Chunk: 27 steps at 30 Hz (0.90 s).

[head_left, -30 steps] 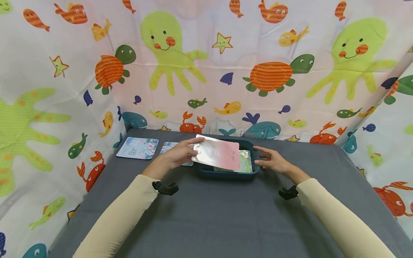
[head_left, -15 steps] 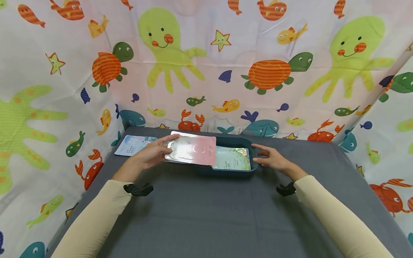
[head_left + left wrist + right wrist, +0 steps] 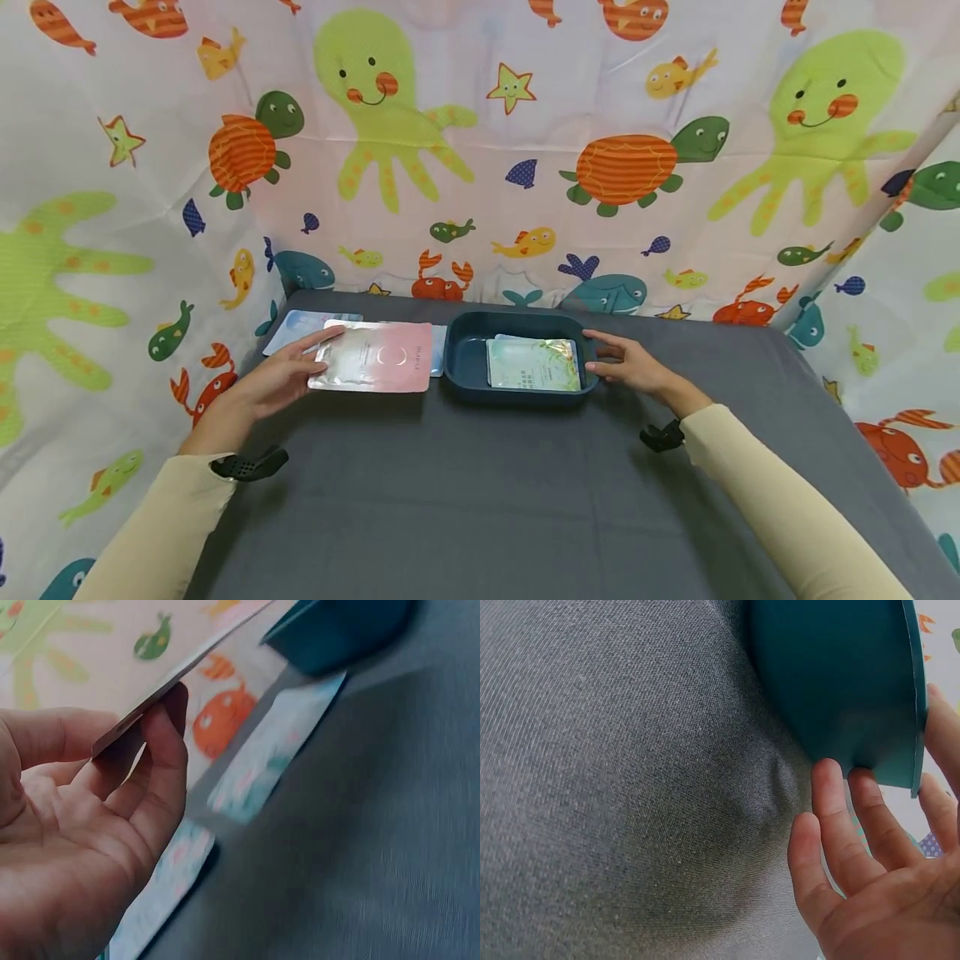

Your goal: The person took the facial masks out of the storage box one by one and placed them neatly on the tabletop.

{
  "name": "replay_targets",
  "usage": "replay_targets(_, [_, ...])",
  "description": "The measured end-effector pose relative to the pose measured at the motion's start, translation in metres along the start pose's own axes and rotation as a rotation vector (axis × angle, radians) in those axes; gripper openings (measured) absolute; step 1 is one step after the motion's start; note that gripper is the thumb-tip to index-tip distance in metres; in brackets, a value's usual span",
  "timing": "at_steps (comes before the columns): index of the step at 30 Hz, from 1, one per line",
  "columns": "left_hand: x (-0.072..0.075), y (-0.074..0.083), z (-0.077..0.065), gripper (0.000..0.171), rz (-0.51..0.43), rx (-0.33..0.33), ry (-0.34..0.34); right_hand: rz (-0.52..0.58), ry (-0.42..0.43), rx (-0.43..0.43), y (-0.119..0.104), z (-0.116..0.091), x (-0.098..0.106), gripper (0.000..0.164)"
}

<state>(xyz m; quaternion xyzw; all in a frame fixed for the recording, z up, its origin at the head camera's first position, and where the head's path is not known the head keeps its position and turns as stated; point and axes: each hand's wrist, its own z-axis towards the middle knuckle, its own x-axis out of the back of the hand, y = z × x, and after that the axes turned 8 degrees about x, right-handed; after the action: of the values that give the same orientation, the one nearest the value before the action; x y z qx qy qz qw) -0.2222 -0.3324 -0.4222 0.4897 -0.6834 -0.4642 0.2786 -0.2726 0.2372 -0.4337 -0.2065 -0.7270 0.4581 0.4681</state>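
Observation:
My left hand (image 3: 273, 379) pinches a flat pink-and-silver sheet mask packet (image 3: 382, 358) by its left edge, thumb on one face and fingers on the other. In the left wrist view the packet (image 3: 161, 686) appears nearly edge-on, raised above the table. Behind and under it lie two pale blue flowered packets (image 3: 277, 742), partly covered by it in the head view. A dark teal bin (image 3: 517, 398) holds green-and-white packets (image 3: 532, 364). The right hand (image 3: 633, 367) rests its loosely extended fingertips against the bin's right end; the right wrist view shows them touching its outer wall (image 3: 840, 690).
A grey cloth (image 3: 480, 500) covers the table. Close behind the bin hangs a white curtain (image 3: 510, 150) printed with sea animals, which continues down both sides. Both wrists wear black straps (image 3: 251, 465).
My left hand has carried the pink packet out from over the bin to the left, above the blue packets. The bin's green-and-white packets are uncovered. The right hand stays at the bin's end.

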Motion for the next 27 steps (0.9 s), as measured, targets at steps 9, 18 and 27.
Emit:
replay_targets(9, [0.047,-0.035,-0.040,0.064,-0.020,0.033,0.055,0.007,-0.020,0.002,-0.001,-0.001,-0.005,0.073])
replay_targets(18, [0.086,-0.040,-0.052,0.063,0.157,0.070,0.065,0.000,-0.013,0.020,0.001,-0.001,-0.002,0.073])
replay_targets(27, [0.111,-0.043,-0.059,0.064,0.317,0.167,0.100,-0.004,-0.013,0.017,0.002,-0.002,0.000,0.072])
